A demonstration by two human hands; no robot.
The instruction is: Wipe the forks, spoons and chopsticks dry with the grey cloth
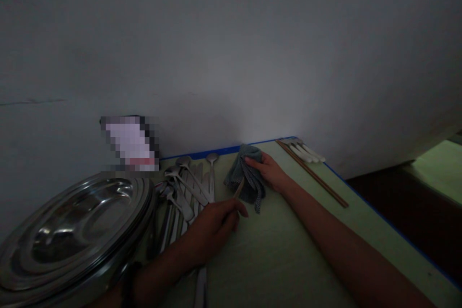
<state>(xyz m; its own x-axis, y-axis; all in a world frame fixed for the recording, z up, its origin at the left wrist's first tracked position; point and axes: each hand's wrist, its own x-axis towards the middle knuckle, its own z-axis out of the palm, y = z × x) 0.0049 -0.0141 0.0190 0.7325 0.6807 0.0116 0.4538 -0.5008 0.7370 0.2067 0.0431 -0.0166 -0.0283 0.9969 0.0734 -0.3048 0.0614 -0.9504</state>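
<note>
My right hand (269,171) grips a grey-blue cloth (249,173) with a checked border, bunched up over the table. My left hand (218,224), fingers curled, holds a slim metal piece of cutlery (239,188). The far end of that piece goes into the folds of the cloth, so its kind cannot be made out. Just left of the cloth lies a loose pile of metal spoons (184,161) and other cutlery with long flat handles. My left forearm passes over the near part of this pile.
Stacked shiny metal dishes (147,197) stand at the left. A pixelated device (130,139) leans on the wall behind them. At the table's (288,250) blue right edge lie brown chopsticks (312,173) and several white-handled utensils (306,151). The wall (231,57) closes off the back.
</note>
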